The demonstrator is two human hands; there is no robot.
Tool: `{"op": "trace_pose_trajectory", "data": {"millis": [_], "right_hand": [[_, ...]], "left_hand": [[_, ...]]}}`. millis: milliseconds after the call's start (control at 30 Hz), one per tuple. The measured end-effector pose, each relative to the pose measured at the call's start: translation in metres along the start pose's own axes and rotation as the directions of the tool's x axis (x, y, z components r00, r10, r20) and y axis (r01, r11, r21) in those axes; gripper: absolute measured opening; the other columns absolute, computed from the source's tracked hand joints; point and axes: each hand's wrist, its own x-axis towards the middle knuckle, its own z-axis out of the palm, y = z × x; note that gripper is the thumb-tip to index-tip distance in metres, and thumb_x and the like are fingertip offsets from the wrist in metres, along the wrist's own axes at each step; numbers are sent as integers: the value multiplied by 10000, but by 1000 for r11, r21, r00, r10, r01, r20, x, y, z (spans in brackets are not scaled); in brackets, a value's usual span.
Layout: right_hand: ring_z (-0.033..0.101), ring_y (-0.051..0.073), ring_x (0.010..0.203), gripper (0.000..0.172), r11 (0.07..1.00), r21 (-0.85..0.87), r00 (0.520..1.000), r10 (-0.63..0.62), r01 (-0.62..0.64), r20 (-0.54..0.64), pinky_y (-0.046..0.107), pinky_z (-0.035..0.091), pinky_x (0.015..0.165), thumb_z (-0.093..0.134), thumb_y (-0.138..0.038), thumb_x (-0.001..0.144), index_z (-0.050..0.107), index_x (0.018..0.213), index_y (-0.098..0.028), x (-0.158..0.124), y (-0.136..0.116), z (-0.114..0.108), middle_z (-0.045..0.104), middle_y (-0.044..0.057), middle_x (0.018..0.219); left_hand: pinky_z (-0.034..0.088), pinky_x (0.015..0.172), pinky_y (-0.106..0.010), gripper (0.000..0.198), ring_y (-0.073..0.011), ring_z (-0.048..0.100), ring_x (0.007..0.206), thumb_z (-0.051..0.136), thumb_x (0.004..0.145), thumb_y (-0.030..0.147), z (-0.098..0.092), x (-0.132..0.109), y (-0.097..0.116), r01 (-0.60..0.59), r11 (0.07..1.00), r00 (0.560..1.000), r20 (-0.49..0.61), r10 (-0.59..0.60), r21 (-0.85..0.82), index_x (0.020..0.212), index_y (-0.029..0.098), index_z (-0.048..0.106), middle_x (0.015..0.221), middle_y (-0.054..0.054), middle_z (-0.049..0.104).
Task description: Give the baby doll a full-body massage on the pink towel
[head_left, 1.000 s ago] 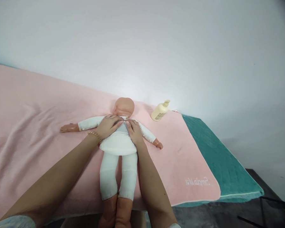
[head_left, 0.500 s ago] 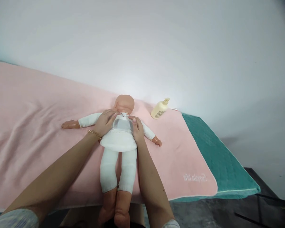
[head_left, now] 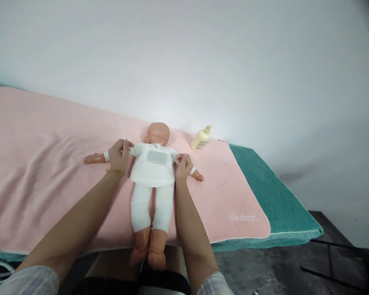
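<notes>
A baby doll (head_left: pixel 153 168) in a white top and white trousers lies face up on a pink towel (head_left: pixel 49 164), head toward the wall, bare feet over the near edge. My left hand (head_left: pixel 119 155), with a gold bracelet at the wrist, is closed around the doll's arm on the left side, over the sleeve. My right hand (head_left: pixel 183 165) is closed on the doll's other sleeve, near its small hand.
A cream pump bottle (head_left: pixel 200 139) lies on the towel just right of the doll's head. The towel covers a table with a teal cover (head_left: pixel 273 196), showing at the right end. A plain white wall stands behind. Dark floor lies at lower right.
Both hands have moved outward from the doll's collar and chest to its two sleeves. The view has pulled back a little.
</notes>
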Motion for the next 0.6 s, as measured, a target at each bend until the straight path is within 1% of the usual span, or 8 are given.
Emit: {"op": "trace_pose_trajectory", "data": {"millis": [200, 300, 333, 400, 467, 500, 533, 600], "right_hand": [[521, 170, 651, 454, 997, 66, 999, 46, -45, -21, 311, 457, 677, 357, -503, 939, 533, 639, -212, -9, -7, -9, 551, 15, 646], [522, 173, 655, 465, 992, 96, 996, 84, -84, 10, 320, 461, 688, 356, -526, 935, 534, 643, -211, -17, -8, -14, 555, 21, 655], [527, 174, 660, 474, 989, 105, 995, 97, -100, 33, 322, 464, 691, 355, -535, 933, 539, 644, -208, -21, -9, -16, 563, 25, 665], [549, 179, 687, 482, 985, 125, 988, 106, -120, 112, 327, 472, 710, 374, -545, 926, 567, 654, -197, -28, -10, -18, 586, 34, 687], [576, 189, 741, 480, 983, 142, 975, 84, -114, 204, 337, 481, 760, 400, -544, 925, 609, 679, -190, -35, -13, -22, 611, 42, 723], [587, 193, 775, 481, 985, 142, 970, 58, -94, 238, 347, 482, 801, 406, -543, 928, 630, 691, -189, -38, -15, -23, 621, 45, 745], [594, 197, 811, 491, 988, 139, 964, 31, -70, 264, 359, 476, 851, 401, -544, 934, 650, 700, -192, -41, -18, -25, 626, 48, 769], [598, 201, 879, 520, 992, 124, 948, -15, -25, 317, 382, 449, 941, 388, -555, 943, 694, 714, -203, -47, -22, -30, 626, 53, 827]], "left_hand": [[410, 588, -289, 363, -143, 496, 584, 384, 963, 354, -16, -13, -3, 4, 999, 1000, -23, -5, -36, 707, 188, 580, 647, -24, 573], [426, 613, -295, 367, -148, 507, 601, 381, 961, 362, -24, -19, -2, -3, 999, 1000, -23, 2, -41, 706, 188, 581, 643, -22, 562], [437, 627, -299, 366, -153, 524, 620, 386, 958, 366, -26, -22, -1, -5, 999, 1000, 7, 5, -52, 706, 189, 583, 654, -27, 571], [465, 671, -315, 368, -172, 577, 685, 398, 950, 377, -30, -27, 3, 0, 996, 991, 137, 12, -92, 696, 190, 587, 686, -41, 607], [490, 740, -343, 373, -202, 624, 778, 409, 943, 390, -33, -33, 9, -2, 989, 960, 276, 42, -145, 689, 192, 597, 715, -56, 637], [495, 782, -361, 376, -216, 635, 826, 411, 941, 399, -35, -37, 13, -14, 985, 945, 320, 69, -172, 696, 194, 608, 732, -63, 649], [491, 832, -383, 379, -227, 637, 860, 411, 939, 412, -36, -41, 17, -35, 980, 933, 345, 103, -198, 709, 196, 620, 749, -68, 657], [470, 908, -421, 392, -233, 630, 864, 403, 935, 442, -39, -49, 26, -81, 970, 915, 369, 164, -231, 739, 201, 642, 785, -75, 671]]}}
